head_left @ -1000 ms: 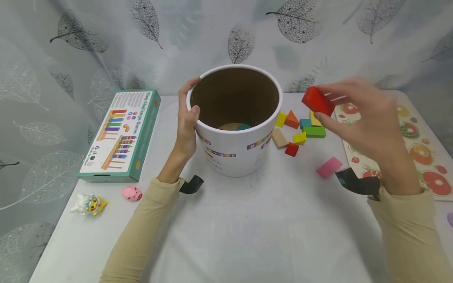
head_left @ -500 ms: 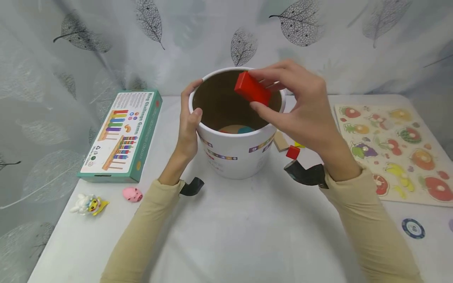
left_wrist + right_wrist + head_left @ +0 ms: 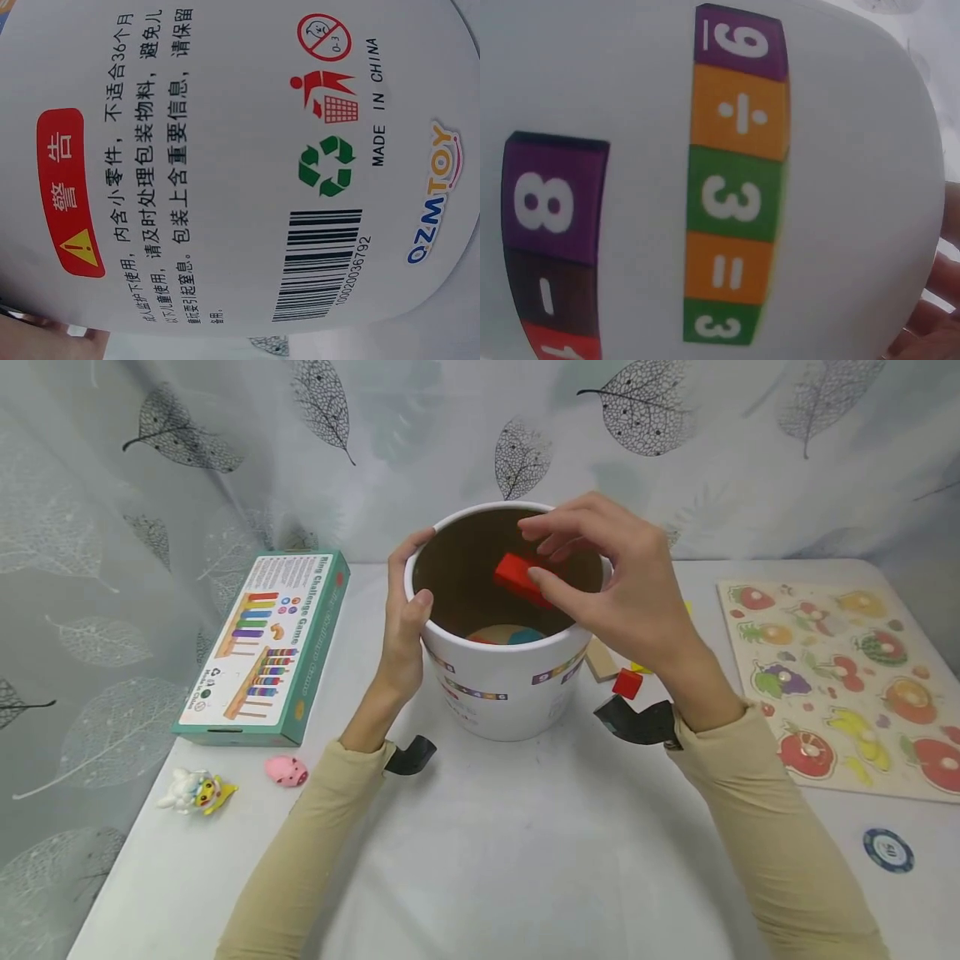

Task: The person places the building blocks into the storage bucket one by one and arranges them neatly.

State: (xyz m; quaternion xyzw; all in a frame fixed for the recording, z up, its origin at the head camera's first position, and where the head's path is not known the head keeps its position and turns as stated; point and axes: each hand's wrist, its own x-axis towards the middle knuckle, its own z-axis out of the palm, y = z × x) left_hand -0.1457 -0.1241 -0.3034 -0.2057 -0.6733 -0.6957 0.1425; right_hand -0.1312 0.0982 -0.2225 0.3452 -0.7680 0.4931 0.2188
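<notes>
A white round bucket (image 3: 502, 693) with printed number strips stands upright on the table. My left hand (image 3: 402, 627) grips its left rim, with the thumb over the edge. Over the right rim reaches my right hand (image 3: 622, 572), its thumb and fingers spread apart. Just below those fingers, inside the bucket's mouth, is a red block (image 3: 521, 578), tilted and apparently loose; the thumb partly covers it. Red and blue pieces show at the bucket's bottom. The left wrist view shows the bucket's printed wall (image 3: 240, 172); the right wrist view shows number strips (image 3: 735, 180) and some fingers.
Right of the bucket lie a small red block (image 3: 627, 683) and a wooden piece (image 3: 601, 660). A fruit puzzle board (image 3: 847, 693) and a poker chip (image 3: 888, 850) are farther right. At left are a game box (image 3: 262, 652), a pink pig (image 3: 286, 771) and a figurine (image 3: 197, 791).
My right hand carried the red block leftward to the bucket's mouth, then its fingers parted and the block dropped lower. My left hand stayed on the rim.
</notes>
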